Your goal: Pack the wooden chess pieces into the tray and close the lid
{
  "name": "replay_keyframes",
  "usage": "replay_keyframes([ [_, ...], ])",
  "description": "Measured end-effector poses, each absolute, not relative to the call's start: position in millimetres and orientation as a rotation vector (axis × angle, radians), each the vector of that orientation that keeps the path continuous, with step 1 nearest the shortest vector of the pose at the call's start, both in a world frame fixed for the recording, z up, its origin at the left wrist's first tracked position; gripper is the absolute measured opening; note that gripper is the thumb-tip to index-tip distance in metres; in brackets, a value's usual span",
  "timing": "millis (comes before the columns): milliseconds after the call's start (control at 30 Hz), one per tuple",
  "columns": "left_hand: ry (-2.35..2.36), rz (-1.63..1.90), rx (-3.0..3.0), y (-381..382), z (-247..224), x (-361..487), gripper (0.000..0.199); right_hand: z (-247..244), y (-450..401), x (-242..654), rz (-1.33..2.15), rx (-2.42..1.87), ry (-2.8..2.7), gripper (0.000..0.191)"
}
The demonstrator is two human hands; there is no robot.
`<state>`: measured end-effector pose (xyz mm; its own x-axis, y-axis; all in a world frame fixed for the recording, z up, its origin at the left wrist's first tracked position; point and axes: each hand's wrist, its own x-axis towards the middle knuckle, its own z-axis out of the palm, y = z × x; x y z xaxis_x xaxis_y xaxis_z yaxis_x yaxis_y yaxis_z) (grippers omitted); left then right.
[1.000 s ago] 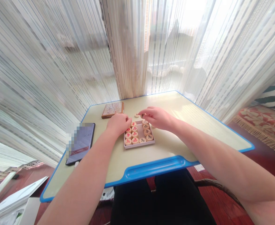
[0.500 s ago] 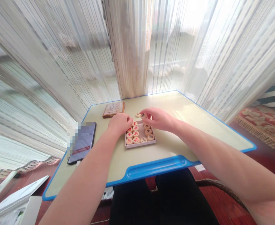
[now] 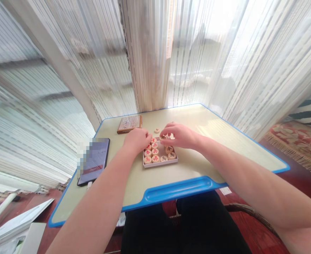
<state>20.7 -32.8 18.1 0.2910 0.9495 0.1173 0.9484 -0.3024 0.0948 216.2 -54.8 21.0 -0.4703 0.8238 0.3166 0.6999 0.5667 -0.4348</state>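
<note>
Round wooden Chinese chess pieces stand in a shallow open box point(image 3: 160, 163) on the table. Red-marked pieces point(image 3: 155, 151) fill its left side, and black-marked ones point(image 3: 172, 155) line the right and near side. My left hand point(image 3: 137, 139) is closed at the box's far left corner, fingers curled over the edge and partly hidden. Pinched in my right hand point(image 3: 178, 135) is a black-marked chess piece point(image 3: 162, 137), held at the far end of the box. Another loose piece point(image 3: 157, 130) lies on the table just beyond the box.
A brown-edged flat box point(image 3: 129, 124) lies at the back left of the table. A tablet point(image 3: 94, 162) with a white cable rests along the left edge. The table has a blue rim with a moulded tray point(image 3: 180, 188) at the front. Sheer curtains point(image 3: 155, 53) hang behind.
My right hand has lowered the black-marked piece slightly toward the box, and the piece has tilted. My left hand stays at the box's corner. The view has shifted a little.
</note>
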Motion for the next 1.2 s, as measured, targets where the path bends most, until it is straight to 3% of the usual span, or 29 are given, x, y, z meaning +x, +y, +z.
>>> replay_keyframes([
  [367,1.867,0.234,2.511,-32.3,18.0,20.1,0.037,23.3,-59.5,213.6,0.509,-1.1,-2.478,0.024],
  [1200,1.885,0.264,2.513,-30.0,15.6,19.5,0.038,37.5,-74.5,208.4,0.547,-1.007,-2.691,0.025],
])
